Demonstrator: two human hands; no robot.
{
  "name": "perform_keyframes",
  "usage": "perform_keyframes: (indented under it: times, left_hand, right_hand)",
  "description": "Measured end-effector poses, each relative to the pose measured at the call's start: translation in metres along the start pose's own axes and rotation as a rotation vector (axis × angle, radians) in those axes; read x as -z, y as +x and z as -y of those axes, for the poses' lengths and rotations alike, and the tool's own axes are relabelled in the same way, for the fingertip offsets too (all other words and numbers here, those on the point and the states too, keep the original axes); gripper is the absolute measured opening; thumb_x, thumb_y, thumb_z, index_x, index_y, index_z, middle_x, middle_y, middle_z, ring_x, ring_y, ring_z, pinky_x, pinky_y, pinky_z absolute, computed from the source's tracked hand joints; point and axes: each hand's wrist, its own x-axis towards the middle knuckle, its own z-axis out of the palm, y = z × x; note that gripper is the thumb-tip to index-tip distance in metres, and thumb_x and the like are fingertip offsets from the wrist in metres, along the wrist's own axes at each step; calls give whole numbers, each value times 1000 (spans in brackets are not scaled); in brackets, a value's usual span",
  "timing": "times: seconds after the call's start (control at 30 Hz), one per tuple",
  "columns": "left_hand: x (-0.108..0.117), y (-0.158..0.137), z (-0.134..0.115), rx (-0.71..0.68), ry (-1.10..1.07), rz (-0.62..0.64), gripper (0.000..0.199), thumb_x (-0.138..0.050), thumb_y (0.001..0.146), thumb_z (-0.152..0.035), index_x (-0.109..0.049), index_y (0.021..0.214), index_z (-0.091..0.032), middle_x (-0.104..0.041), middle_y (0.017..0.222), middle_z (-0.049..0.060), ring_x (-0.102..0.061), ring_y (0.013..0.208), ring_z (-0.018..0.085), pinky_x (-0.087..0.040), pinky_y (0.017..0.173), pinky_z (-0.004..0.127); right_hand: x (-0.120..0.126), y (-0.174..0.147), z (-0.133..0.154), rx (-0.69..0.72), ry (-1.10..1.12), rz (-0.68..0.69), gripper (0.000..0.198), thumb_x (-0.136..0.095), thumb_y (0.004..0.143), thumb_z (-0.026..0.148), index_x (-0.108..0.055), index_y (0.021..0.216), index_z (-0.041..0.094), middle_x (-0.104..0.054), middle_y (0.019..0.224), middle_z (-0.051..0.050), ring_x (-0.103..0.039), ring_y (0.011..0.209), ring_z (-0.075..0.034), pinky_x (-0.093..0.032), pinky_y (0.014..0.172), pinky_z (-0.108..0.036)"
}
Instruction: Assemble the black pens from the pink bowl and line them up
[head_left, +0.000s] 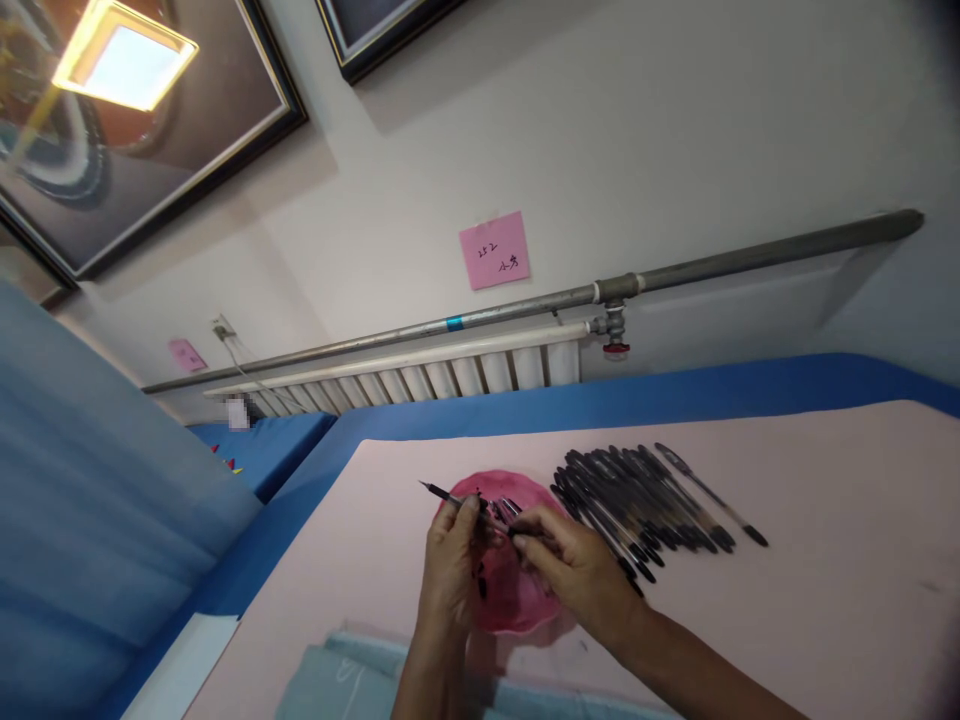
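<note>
Two bare hands were busy over a shallow round pink plastic dish (517, 600) that sat on the pale pink surface (825, 600), roughly in the middle of the shot. The left hand (448, 570) had its grip closed around a slim black pen (444, 494), pinched up near the fingertips with the pointed end sticking out to the left and slightly up, clear of the dish rim. The right hand (577, 572) came in from the lower right, and its grip was pinched shut on a small dark pen part (525, 533) right over the dish; couldn't tell exactly what the piece was, too blurry. A few more small dark bits (481, 582) lay inside the dish between the two hands, also too fuzzy to call. Just to the right of the dish, a fanned-out pile of black pens (645, 500) lay on the same surface, near the right hand's knuckles, tips mostly pointing toward the lower right. A folded pale blue-green cloth (337, 680) sat at the near edge under the left forearm. Behind the surface ran a blue border (675, 395), then a white ribbed radiator (450, 375) with a grey metal pipe (750, 260) above it, and a pink sticky note (494, 250) stuck on the white wall.
</note>
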Motion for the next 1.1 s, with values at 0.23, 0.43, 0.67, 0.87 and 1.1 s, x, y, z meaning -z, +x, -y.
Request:
perform_keyframes:
  times: [0.23,0.43,0.67,0.87,1.1]
  left_hand:
    - [1,0,2,21,-47,-9,35,-81,55,-34,-60,73,-13,-64,60,0,-57,50,10,-44,53,22]
    - [1,1,3,25,-46,1,34,-80,56,-35,-60,71,-13,-64,56,0,-56,48,9,-44,52,21]
    - [-2,1,2,30,-71,10,33,-81,55,-35,-60,69,-13,-64,55,0,-56,46,10,-43,50,21]
    - [-2,-1,2,29,-61,-4,34,-81,54,-36,-60,67,-13,-63,54,0,-56,47,10,-44,51,21]
    - [1,0,2,22,-35,-2,34,-80,56,-36,-60,70,-12,-63,55,0,-55,46,9,-44,50,20]
  right_hand:
    - [-2,2,-2,-13,90,39,14,-46,82,28,-54,92,22,-61,64,2,-60,58,-16,-49,53,-27]
    - [3,2,1,81,-208,20,9,-48,80,23,-57,77,21,-63,71,-1,-60,66,-17,-48,62,-30]
    - [5,3,-3,147,-340,63,5,-50,80,23,-56,81,22,-64,78,-3,-59,73,-19,-46,65,-33]
    - [7,2,-2,162,-388,119,18,-41,88,26,-57,82,22,-63,76,-4,-59,71,-19,-46,65,-34]
    - [8,3,-6,237,-456,68,10,-45,85,20,-53,79,21,-62,77,-4,-59,73,-20,-44,64,-34]
